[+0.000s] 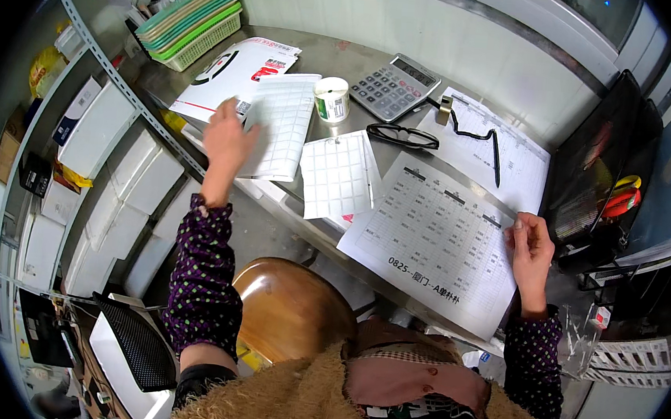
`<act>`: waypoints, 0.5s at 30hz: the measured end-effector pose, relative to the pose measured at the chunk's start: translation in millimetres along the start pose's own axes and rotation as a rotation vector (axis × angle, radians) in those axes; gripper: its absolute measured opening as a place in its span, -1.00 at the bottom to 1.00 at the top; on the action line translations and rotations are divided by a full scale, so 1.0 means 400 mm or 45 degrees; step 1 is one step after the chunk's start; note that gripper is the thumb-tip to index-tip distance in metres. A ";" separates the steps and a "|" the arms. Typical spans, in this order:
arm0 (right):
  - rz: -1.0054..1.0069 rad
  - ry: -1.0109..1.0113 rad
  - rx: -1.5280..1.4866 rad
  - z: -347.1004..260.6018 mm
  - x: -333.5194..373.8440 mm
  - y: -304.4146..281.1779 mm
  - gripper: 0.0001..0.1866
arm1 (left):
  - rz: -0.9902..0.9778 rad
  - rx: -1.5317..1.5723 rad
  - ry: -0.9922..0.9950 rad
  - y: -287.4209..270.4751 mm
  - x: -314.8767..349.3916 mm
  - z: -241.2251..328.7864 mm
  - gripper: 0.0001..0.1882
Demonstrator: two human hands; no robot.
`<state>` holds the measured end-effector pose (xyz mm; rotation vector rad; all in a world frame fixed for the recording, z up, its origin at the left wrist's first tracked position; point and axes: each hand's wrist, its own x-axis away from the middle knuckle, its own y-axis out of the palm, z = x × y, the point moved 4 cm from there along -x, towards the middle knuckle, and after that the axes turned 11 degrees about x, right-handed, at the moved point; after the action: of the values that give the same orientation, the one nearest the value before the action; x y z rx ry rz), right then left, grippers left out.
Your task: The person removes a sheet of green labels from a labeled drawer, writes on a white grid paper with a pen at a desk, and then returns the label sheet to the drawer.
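My left hand (228, 144) reaches over the left edge of a stack of blank label sheets (283, 127), its thumb held apart from the fingers. Beyond it lies a pile of white printed envelopes (232, 75). With curled fingers my right hand (531, 252) grips the right edge of a large printed table sheet (435, 245), which overhangs the desk's front edge. Between the two hands rests a smaller set of label sheets (338, 174). A roll of labels (331, 100) stands behind it, and black-framed glasses (404, 136) lie to its right.
A grey calculator (395, 88) sits at the back of the desk. More printed sheets (524, 161) carry a padlock (444, 110) and a pen (497, 163). Stacked green baskets (196, 29) fill the far left corner. A black mesh holder (599, 167) stands right, a wooden stool (288, 308) below.
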<state>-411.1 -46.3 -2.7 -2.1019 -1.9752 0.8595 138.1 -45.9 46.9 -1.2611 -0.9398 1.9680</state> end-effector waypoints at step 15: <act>-0.088 -0.044 0.119 0.006 0.006 0.009 -0.88 | -0.254 -0.097 0.320 0.266 -0.084 0.112 -0.39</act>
<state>-409.0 -45.3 -7.2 -1.9697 -1.9709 0.9616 96.1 -142.7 -10.6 -1.3636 -0.9796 1.5918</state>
